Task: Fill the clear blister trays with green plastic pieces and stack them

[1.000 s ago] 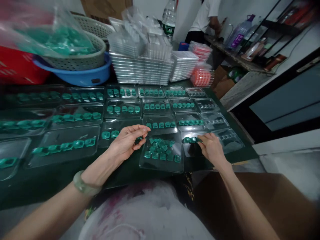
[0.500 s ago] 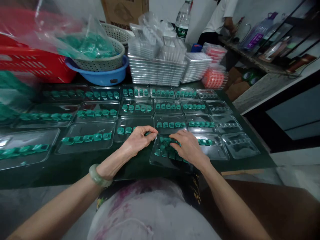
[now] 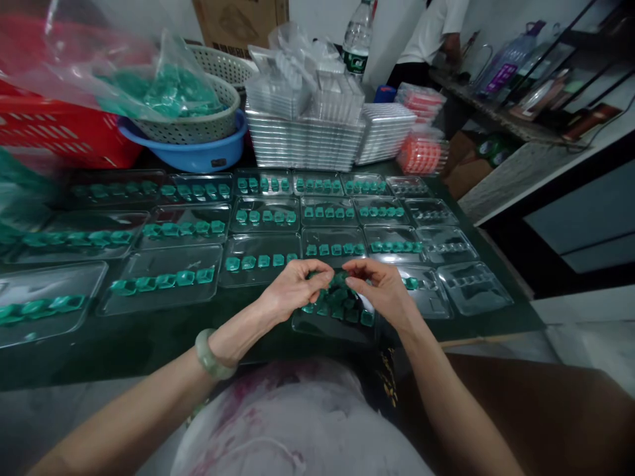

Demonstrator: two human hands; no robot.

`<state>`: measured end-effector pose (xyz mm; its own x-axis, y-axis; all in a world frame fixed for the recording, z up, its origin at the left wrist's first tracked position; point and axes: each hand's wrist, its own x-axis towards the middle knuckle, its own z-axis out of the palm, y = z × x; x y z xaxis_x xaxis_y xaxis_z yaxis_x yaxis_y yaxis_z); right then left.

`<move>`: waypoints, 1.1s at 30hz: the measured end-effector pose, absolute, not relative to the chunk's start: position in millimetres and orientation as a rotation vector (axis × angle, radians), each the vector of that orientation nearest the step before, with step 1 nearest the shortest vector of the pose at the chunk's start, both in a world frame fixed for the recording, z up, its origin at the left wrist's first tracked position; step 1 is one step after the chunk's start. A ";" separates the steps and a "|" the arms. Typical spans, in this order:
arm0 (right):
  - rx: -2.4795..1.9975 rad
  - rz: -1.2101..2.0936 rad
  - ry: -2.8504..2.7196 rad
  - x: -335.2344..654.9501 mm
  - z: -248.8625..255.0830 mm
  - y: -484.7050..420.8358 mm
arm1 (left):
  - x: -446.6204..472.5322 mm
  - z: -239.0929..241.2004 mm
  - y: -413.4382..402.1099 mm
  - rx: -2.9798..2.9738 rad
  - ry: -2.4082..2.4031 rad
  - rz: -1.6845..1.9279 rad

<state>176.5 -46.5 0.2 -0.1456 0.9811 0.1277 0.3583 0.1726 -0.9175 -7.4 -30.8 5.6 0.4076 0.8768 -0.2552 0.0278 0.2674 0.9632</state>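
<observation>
My left hand point(image 3: 300, 284), a pale bangle on its wrist, has thumb and forefinger pinched over a transparent plastic tray point(image 3: 310, 326) of loose green cube-like pieces point(image 3: 340, 305). Facing it across a small gap, my right hand point(image 3: 380, 285) also has its thumb and forefinger closed together. Whatever lies between the fingertips of either hand is too small and hidden to make out. Left of the loose pieces is a tray point(image 3: 235, 281) holding a row of green pieces. Partly behind my right hand is another tray point(image 3: 436, 305) with green pieces in its row.
Rows of similar trays cover the dark green table point(image 3: 238, 330); those at the right hold no green pieces. Behind stand stacked plastic trays point(image 3: 302, 142), a blue basin point(image 3: 198, 155) under a colander, a red basket point(image 3: 64, 135) and a bottle point(image 3: 358, 39). A person point(image 3: 431, 39) stands beyond.
My left hand has moved right, from beside the tray of spaced pieces to above the loose ones. My right hand has shifted slightly right, lifting off the pile; the two hands are closer together.
</observation>
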 end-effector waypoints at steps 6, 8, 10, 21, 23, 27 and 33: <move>-1.224 1.089 -1.392 171.1 -1.8 -52.4 | 2.5 10.4 -37.2 1.090 0.858 0.741; -1.228 1.067 -1.352 169.1 -4.7 -51.1 | 3.5 10.8 -38.0 1.123 0.850 0.783; -1.227 1.065 -1.338 166.5 -6.8 -49.9 | 4.8 10.2 -37.2 1.180 0.866 0.820; -1.261 0.929 -1.503 150.9 -16.4 -48.1 | 8.1 -8.8 -22.8 1.053 0.961 0.954; -1.254 0.916 -1.520 149.7 -16.3 -47.3 | 6.5 -9.3 -21.8 0.958 0.936 0.936; -1.252 0.976 -1.467 150.1 -10.6 -47.6 | 1.7 -2.9 -21.7 0.829 0.842 0.829; -1.183 1.153 -1.368 154.2 -2.0 -49.9 | -6.2 7.5 -23.1 0.878 0.775 0.707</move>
